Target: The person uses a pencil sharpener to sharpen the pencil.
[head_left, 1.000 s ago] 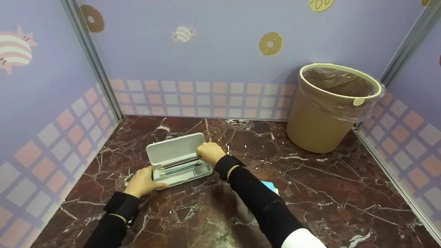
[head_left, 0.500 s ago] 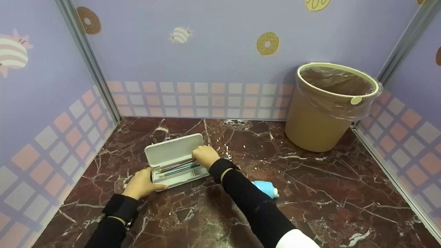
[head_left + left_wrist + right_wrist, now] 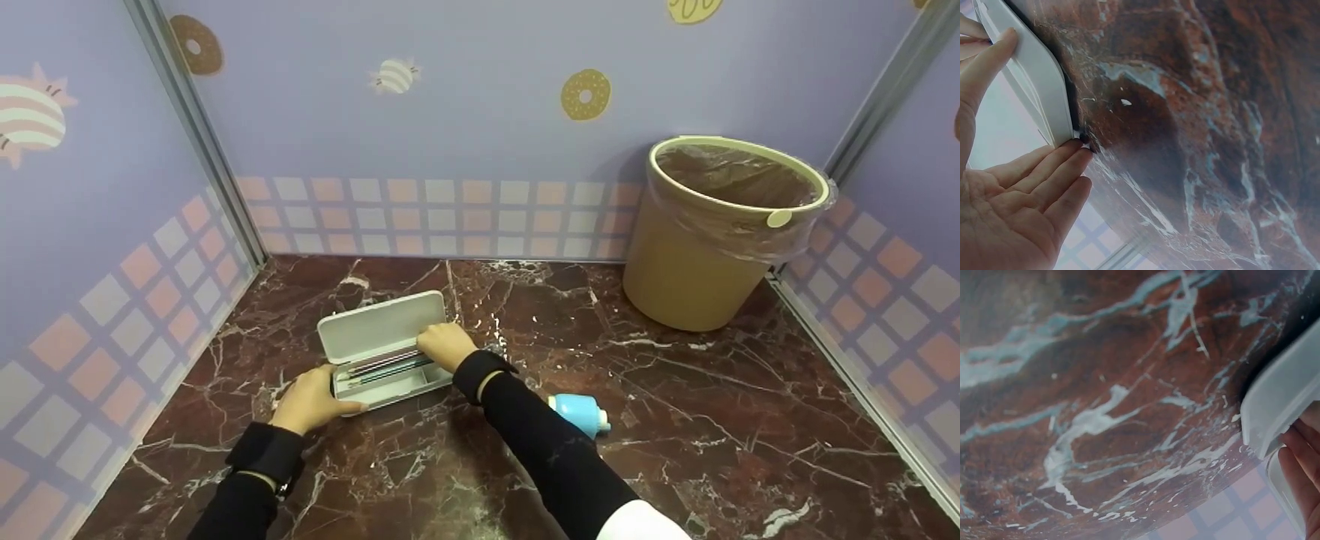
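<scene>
A pale grey-white pencil case [image 3: 390, 386] lies on the marble-patterned surface with its lid [image 3: 382, 326] raised. Several thin pencils [image 3: 382, 367] lie lengthwise along its back side. My left hand [image 3: 309, 399] grips the left end, thumb on the front edge and fingers around the back corner. In the left wrist view that thumb presses the case's wall [image 3: 1044, 73]. My right hand [image 3: 446, 345] is bent over the right end, pinching a pencil by its end. In the right wrist view its fingers [image 3: 1300, 464] reach past the case's rim [image 3: 1283, 399]; their tips are partly hidden.
A light blue, bottle-like object with a white end [image 3: 579, 415] lies beside my right forearm. A tan bin [image 3: 686, 274] with a clear liner stands at the back right. Small white bits [image 3: 499, 330] are scattered right of the case. Patterned walls [image 3: 480, 135] enclose the surface.
My right hand has moved slightly left and down over the case's right end. More of the blue object shows from behind the right forearm. The left hand keeps its hold.
</scene>
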A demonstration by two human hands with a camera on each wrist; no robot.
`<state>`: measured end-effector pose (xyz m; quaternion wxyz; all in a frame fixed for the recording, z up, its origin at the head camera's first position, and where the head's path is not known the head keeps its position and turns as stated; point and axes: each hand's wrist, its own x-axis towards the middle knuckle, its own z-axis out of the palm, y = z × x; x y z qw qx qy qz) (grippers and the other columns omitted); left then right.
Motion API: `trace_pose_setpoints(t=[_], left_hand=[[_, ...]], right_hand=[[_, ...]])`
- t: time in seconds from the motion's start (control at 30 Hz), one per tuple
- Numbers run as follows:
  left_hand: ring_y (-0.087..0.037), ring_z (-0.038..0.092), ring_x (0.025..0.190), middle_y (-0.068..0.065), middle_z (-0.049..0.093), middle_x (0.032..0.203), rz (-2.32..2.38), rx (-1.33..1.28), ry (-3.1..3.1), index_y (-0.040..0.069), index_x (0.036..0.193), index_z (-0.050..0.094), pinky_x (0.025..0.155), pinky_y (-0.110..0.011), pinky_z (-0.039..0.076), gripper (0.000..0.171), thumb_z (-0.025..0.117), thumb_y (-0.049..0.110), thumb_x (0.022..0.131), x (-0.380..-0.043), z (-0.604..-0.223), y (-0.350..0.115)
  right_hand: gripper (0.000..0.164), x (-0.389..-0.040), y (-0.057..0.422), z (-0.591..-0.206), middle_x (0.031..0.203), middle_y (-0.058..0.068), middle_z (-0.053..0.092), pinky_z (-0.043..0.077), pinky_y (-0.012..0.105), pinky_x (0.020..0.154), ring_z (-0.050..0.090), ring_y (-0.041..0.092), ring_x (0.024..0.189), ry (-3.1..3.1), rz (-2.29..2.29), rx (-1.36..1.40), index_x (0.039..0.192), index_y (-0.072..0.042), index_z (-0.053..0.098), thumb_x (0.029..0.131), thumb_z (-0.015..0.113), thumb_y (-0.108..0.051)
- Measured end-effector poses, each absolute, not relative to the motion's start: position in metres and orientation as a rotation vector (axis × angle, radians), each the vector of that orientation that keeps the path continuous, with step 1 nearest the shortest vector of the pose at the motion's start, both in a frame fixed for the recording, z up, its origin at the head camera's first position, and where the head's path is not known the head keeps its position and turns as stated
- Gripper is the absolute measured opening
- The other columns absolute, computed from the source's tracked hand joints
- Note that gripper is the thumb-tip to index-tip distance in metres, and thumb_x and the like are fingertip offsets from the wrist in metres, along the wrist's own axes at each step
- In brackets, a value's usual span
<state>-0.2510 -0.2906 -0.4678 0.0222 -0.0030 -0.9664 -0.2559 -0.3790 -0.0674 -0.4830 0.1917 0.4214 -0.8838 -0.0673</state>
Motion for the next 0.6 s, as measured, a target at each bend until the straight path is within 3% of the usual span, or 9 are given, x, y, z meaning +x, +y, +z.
trace_pose_setpoints(t=[0.27, 0.6], left_hand=[[-0.039, 0.069, 0.093, -0.028, 0.072, 0.106, -0.782, 0.010, -3.011, -0.012, 0.120, 0.061, 0.084, -0.057, 0.053, 0.074, 0.092, 0.034, 0.071, -0.2499, -0.4698, -0.2908], [-0.042, 0.069, 0.098, -0.030, 0.071, 0.111, -0.795, 0.011, -3.011, -0.012, 0.124, 0.060, 0.089, -0.059, 0.053, 0.077, 0.091, 0.034, 0.072, -0.2520, -0.4669, -0.2905]], right_hand=[[0.014, -0.3779, -0.0662, -0.4862, 0.088, -0.003, 0.075, 0.061, 0.031, 0.063, 0.074, 0.016, 0.076, -2.468, -0.213, 1.208, 0.083, -0.016, 0.078, 0.087, 0.066, -0.011], [0.014, -0.3786, -0.0640, -0.4811, 0.091, -0.003, 0.075, 0.061, 0.031, 0.066, 0.074, 0.016, 0.078, -2.468, -0.249, 1.231, 0.086, -0.016, 0.077, 0.089, 0.065, -0.010]])
